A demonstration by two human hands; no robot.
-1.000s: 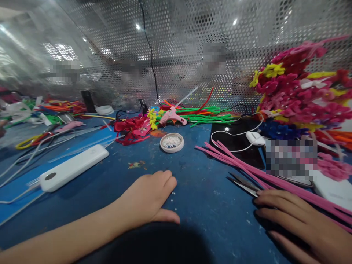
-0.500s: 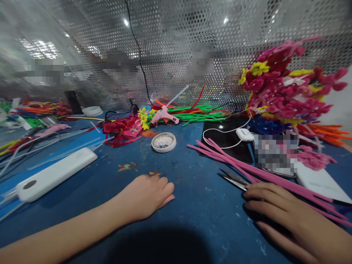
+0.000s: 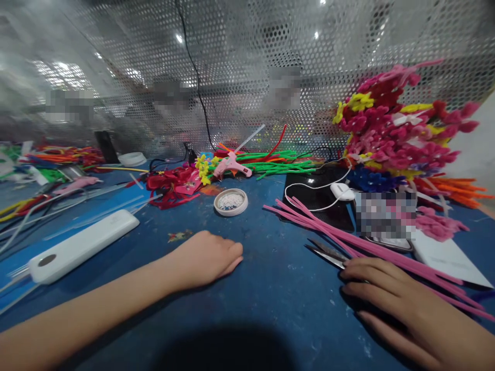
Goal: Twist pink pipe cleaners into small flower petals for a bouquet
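My left hand (image 3: 204, 257) rests on the blue table (image 3: 278, 288) with its fingers curled under; what they cover is hidden. My right hand (image 3: 406, 304) lies flat with the fingers stretched over the handles of a pair of scissors (image 3: 325, 252), whose blades poke out to the left. A bundle of long pink pipe cleaners (image 3: 348, 237) runs slantwise just behind that hand. A small round dish of white beads (image 3: 231, 201) stands beyond my left hand.
A white power bank (image 3: 83, 246) lies at left. A pink glue gun (image 3: 232, 165), green pipe cleaners (image 3: 286, 162) and red flowers (image 3: 170, 183) sit along the perforated wall (image 3: 247, 77). A black tablet (image 3: 317, 196) and a flower bunch (image 3: 394, 134) are at right.
My left hand went from lying flat with the thumb out to fingers curled under, and slid slightly forward. The right hand stayed on the scissors. The view shifted a little.
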